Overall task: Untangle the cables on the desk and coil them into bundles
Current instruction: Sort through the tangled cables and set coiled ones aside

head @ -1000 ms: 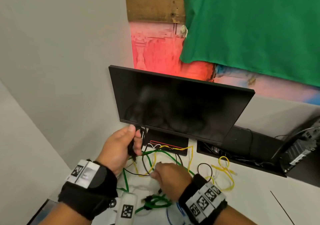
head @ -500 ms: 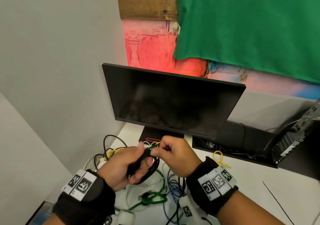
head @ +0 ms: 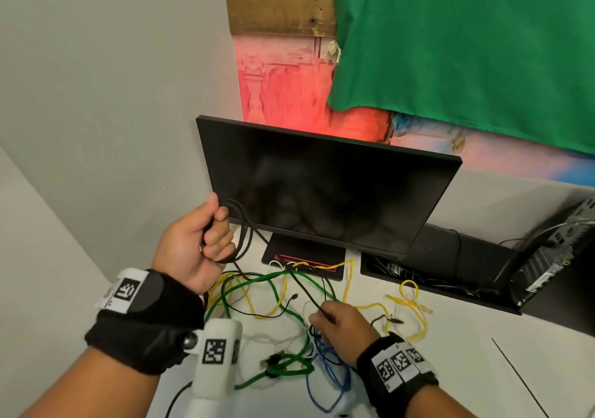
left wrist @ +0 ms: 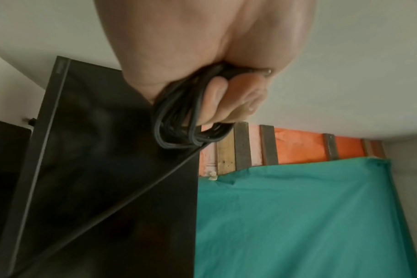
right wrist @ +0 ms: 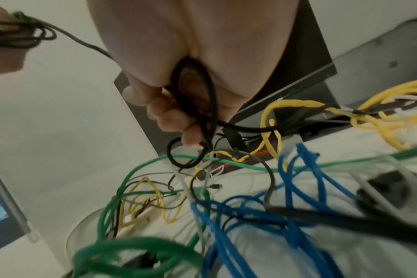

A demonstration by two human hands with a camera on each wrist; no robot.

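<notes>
My left hand [head: 206,240] is raised in front of the monitor's lower left corner and grips several loops of a thin black cable [head: 243,234], seen close up as a black coil [left wrist: 179,120] in its fist. That black cable runs down and right to my right hand [head: 335,324], which pinches it low over the desk; the black strand [right wrist: 202,105] loops through those fingers. Under and around the right hand lies a tangle of green cable [head: 254,284], yellow cable [head: 409,301], blue cable [head: 331,382] and white cable [head: 277,337].
A dark monitor [head: 322,185] stands behind the tangle on a black base [head: 302,256]. A cable tray slot [head: 418,276] and a black device [head: 553,266] sit at the right. A grey wall closes in on the left. White desk [head: 467,363] extends right.
The hands were together at the coil; now my left hand has lifted the coil up and left, and my right hand has dropped to the desk along the cable.
</notes>
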